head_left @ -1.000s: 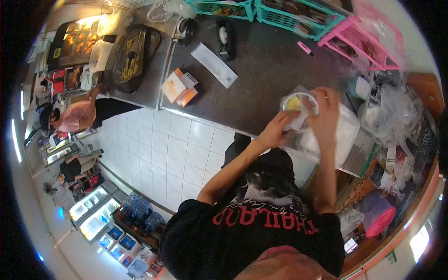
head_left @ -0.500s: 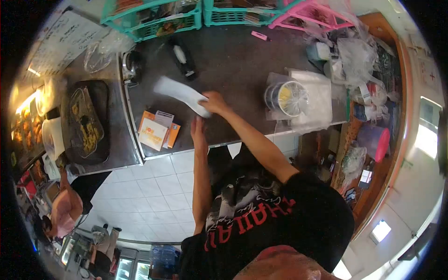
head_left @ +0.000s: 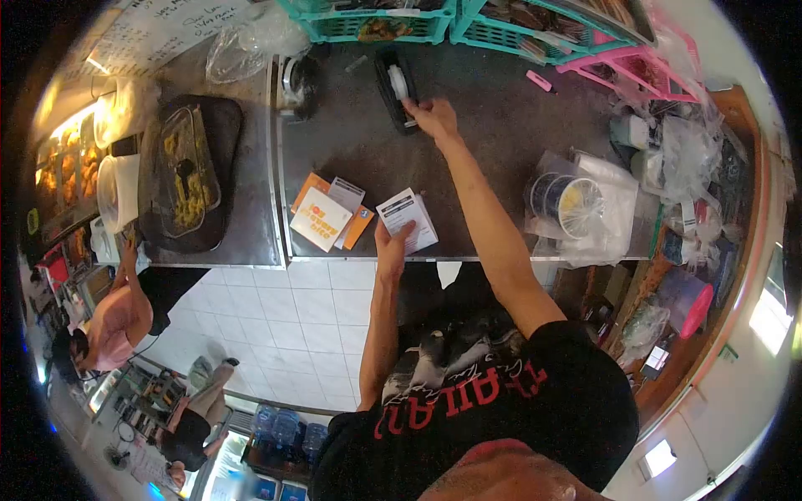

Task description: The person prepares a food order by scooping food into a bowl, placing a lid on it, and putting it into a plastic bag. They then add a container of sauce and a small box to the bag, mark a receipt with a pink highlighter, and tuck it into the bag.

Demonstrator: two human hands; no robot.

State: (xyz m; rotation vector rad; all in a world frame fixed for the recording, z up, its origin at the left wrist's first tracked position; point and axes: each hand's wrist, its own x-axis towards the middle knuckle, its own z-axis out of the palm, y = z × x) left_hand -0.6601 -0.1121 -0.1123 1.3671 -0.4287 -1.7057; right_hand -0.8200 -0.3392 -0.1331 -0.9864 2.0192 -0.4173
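My left hand [head_left: 393, 246] holds a folded white paper slip [head_left: 408, 219] with its thumb on the printed face, near the counter's front edge. My right hand [head_left: 435, 118] reaches to the near end of a black tape dispenser [head_left: 395, 86] with a white roll; its fingertips are at the cutter end, and any piece of tape between them is too small to make out. Left of the slip lie an orange-and-white card [head_left: 320, 219] and other cards. A bowl wrapped in clear plastic [head_left: 578, 207] sits at the right on white plastic bags [head_left: 614, 196].
Teal baskets [head_left: 380, 29] and a pink basket [head_left: 660, 79] line the back. A pink marker [head_left: 539, 81] lies before them. A black tray [head_left: 188, 175] of food is on the left counter. Two other people are at the far left.
My hands have left the wrapped bowl, and the long paper slip has been picked up and folded. My right hand has moved from the paper to the tape dispenser. The camera view has shifted.
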